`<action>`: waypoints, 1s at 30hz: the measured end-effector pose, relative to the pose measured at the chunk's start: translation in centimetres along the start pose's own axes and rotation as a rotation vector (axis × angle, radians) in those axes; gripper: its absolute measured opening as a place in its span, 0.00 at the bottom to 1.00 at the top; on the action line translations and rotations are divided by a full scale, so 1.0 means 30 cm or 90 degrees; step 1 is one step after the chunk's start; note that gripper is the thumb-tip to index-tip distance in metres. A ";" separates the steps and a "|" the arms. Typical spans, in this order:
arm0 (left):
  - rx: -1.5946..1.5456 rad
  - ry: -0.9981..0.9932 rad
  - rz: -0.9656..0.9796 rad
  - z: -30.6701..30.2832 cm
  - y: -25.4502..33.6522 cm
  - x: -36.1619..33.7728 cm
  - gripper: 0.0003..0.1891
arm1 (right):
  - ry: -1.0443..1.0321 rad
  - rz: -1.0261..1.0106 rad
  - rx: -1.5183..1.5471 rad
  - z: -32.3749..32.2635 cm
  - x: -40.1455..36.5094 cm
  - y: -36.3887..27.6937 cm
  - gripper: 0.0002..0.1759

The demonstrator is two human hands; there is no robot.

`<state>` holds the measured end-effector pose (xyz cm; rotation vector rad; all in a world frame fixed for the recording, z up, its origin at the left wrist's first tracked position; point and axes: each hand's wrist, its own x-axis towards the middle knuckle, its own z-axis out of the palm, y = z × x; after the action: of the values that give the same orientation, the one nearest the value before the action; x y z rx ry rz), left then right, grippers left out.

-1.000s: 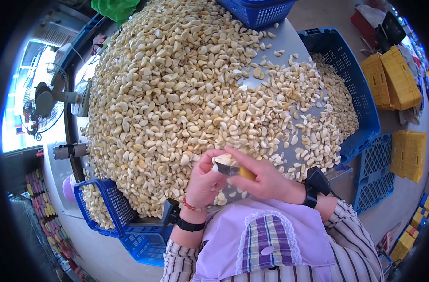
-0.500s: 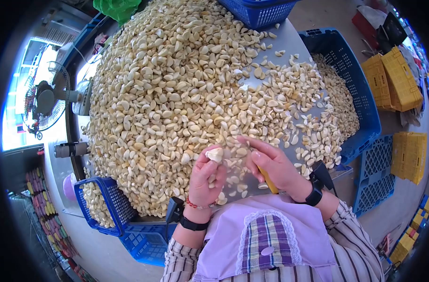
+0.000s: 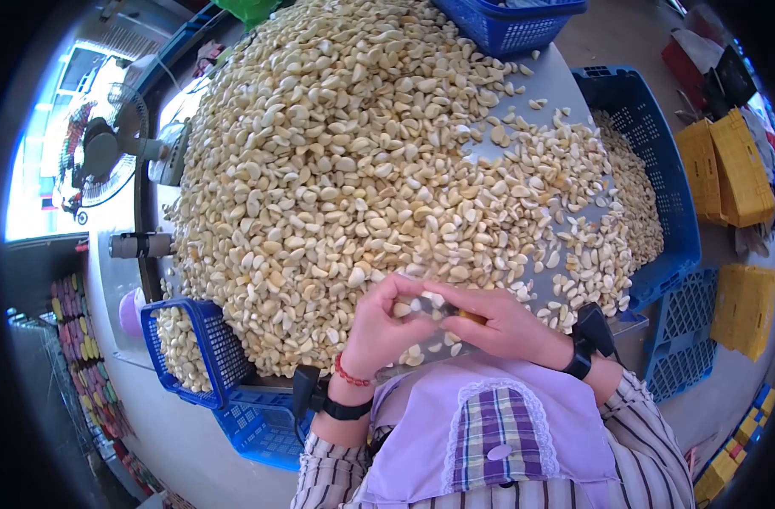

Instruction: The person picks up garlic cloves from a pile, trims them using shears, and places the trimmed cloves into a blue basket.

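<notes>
My left hand [image 3: 379, 329] is closed, with a pale garlic clove [image 3: 435, 299] at its fingertips. In my right hand [image 3: 516, 327] is a small knife [image 3: 471, 317]; its yellow handle shows between the fingers, and its short blade, partly hidden, is against the clove. Both hands meet just above the near edge of a large heap of peeled garlic cloves [image 3: 320, 178]. A few loose cloves lie on the metal table [image 3: 536, 85] below and around the hands.
A blue basket [image 3: 209, 339] of cloves hangs at the near left edge, with another blue crate [image 3: 260, 433] below. A large blue crate [image 3: 668, 187] with cloves stands on the right. A blue basket [image 3: 511, 30] sits at the far side. A fan [image 3: 107, 153] stands left.
My hands have come together, and the knife now touches the clove, which was held apart from it before. The view has shifted slightly, moving the surroundings rightward.
</notes>
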<state>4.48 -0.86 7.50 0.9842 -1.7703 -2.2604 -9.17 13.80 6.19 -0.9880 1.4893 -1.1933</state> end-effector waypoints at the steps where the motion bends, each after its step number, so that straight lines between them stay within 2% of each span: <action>1: -0.047 -0.045 -0.014 -0.013 0.005 -0.001 0.15 | -0.029 0.036 0.025 -0.001 0.001 -0.010 0.27; 2: -0.057 -0.098 0.026 -0.036 -0.036 0.009 0.13 | -0.053 0.043 0.056 -0.005 0.005 -0.027 0.27; 3: -0.055 -0.095 0.026 -0.052 -0.076 0.019 0.13 | -0.056 0.041 0.057 -0.008 0.006 -0.038 0.27; 5: -0.632 -0.312 0.035 -0.068 -0.120 0.036 0.15 | -0.039 0.143 0.181 -0.017 0.006 -0.048 0.26; 6: -0.594 -0.304 0.097 -0.082 -0.126 0.052 0.17 | -0.035 0.183 0.215 -0.023 0.002 -0.031 0.26; 7: -0.592 -0.303 0.096 -0.096 -0.131 0.064 0.17 | -0.035 0.182 0.217 -0.022 0.001 -0.033 0.26; 9: -0.660 -0.189 0.188 -0.133 -0.143 0.082 0.19 | 0.004 0.188 0.233 -0.024 -0.003 -0.041 0.26; 10: -0.630 -0.067 0.171 -0.180 -0.125 0.075 0.18 | 0.005 0.188 0.234 -0.025 -0.005 -0.041 0.26; 12: -0.393 0.226 0.141 -0.271 -0.072 0.124 0.14 | 0.022 0.198 0.242 -0.030 -0.011 -0.040 0.26; 14: 0.022 0.386 0.139 -0.343 0.012 0.176 0.09 | 0.033 0.202 0.267 -0.033 -0.009 -0.042 0.26; 15: 0.023 0.386 0.139 -0.406 0.004 0.211 0.09 | 0.044 0.206 0.293 -0.032 -0.009 -0.042 0.26; 17: 0.826 0.376 0.388 -0.500 -0.039 0.271 0.07 | 0.042 0.197 0.293 -0.034 -0.011 -0.026 0.26; 18: 0.826 0.377 0.389 -0.510 -0.050 0.271 0.07 | 0.039 0.187 0.293 -0.038 -0.010 -0.022 0.26; 20: 0.989 0.333 0.251 -0.496 -0.034 0.270 0.10 | 0.048 0.190 0.276 -0.049 -0.014 -0.037 0.26; 21: 0.989 0.325 0.254 -0.489 -0.022 0.272 0.10 | 0.057 0.199 0.260 -0.053 -0.023 -0.041 0.26; 23: 1.029 0.329 0.107 -0.488 0.005 0.266 0.11 | 0.078 0.203 0.272 -0.060 -0.032 -0.026 0.26; 25: 1.009 0.302 0.108 -0.507 0.021 0.256 0.12 | 0.092 0.202 0.283 -0.061 -0.036 -0.012 0.26; 27: 0.778 0.203 0.108 -0.526 0.033 0.240 0.11 | 0.097 0.199 0.314 -0.062 -0.038 -0.002 0.27; 28: 0.778 0.199 0.108 -0.513 0.036 0.220 0.11 | 0.100 0.200 0.315 -0.061 -0.037 0.002 0.27; 30: 0.030 0.103 -0.047 -0.461 0.032 0.163 0.10 | 0.108 0.201 0.330 -0.056 -0.028 0.005 0.27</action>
<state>7.88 -14.90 4.78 1.2235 -1.7530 -2.1204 -10.64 14.99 6.33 -0.2983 1.3019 -1.3547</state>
